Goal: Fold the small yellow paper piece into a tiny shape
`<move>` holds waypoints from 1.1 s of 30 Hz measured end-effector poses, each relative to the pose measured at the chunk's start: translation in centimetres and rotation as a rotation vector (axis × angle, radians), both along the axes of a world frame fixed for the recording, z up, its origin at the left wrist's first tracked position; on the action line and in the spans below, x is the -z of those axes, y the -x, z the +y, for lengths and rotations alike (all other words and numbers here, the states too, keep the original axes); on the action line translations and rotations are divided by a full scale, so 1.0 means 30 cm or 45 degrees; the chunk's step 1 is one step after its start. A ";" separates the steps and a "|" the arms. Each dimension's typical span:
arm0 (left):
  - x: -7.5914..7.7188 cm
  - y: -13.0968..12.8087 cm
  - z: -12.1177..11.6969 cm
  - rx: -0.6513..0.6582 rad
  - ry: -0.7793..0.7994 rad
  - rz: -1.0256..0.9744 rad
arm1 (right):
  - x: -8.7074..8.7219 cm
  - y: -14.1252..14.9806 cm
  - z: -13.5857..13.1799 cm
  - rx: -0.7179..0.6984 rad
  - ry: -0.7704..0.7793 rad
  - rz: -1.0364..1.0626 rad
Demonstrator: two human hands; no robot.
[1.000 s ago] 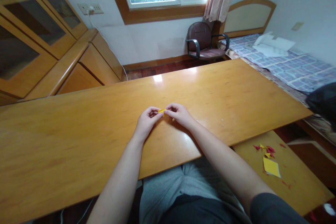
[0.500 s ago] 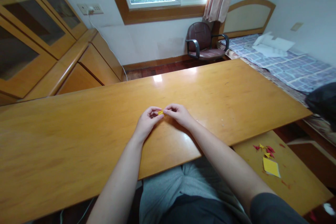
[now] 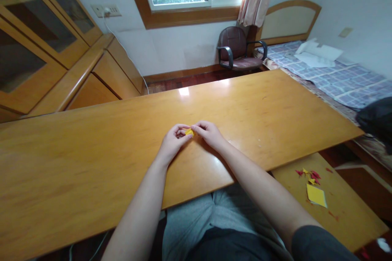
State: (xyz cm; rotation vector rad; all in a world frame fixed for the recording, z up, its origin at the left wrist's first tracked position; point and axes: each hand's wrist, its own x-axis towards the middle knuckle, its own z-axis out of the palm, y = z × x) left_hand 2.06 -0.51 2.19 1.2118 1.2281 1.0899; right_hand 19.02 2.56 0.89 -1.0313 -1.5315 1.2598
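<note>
A small folded piece of yellow paper (image 3: 189, 132) is pinched between my two hands, just above the wooden table (image 3: 92, 163). My left hand (image 3: 174, 140) grips its left side between thumb and fingers. From the upper right, my right hand (image 3: 207, 131) closes thumb and forefinger on the paper's edge. Fingers cover part of the paper, so its exact folded shape cannot be made out.
On a lower board (image 3: 346, 220) to the right lie a stack of yellow paper squares (image 3: 316, 195) and several small red and yellow folded papers (image 3: 312, 176). Behind the table stand a brown armchair (image 3: 234, 49) and a bed (image 3: 343, 77). Cabinets (image 3: 82, 77) line the left.
The yellow paper has turned slightly between my fingers and more of it shows now. My right fingertips have shifted a little along its edge. Both arms stay in place.
</note>
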 end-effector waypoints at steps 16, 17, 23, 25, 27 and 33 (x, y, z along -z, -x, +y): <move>0.006 0.006 0.006 -0.065 0.033 -0.070 | -0.001 0.000 -0.005 -0.035 0.099 0.064; 0.009 0.007 0.006 -0.059 0.030 -0.060 | -0.002 -0.001 -0.004 -0.039 0.108 0.062; 0.021 0.016 0.007 -0.017 0.016 -0.048 | -0.002 -0.003 -0.001 -0.078 0.147 0.086; 0.022 0.018 0.006 -0.008 0.019 -0.034 | -0.001 -0.003 0.000 -0.086 0.155 0.086; 0.025 0.019 0.007 -0.005 0.014 -0.019 | 0.000 -0.003 0.001 -0.093 0.155 0.084; 0.042 0.014 0.015 -0.008 -0.055 0.050 | -0.003 -0.001 -0.002 -0.027 0.136 0.066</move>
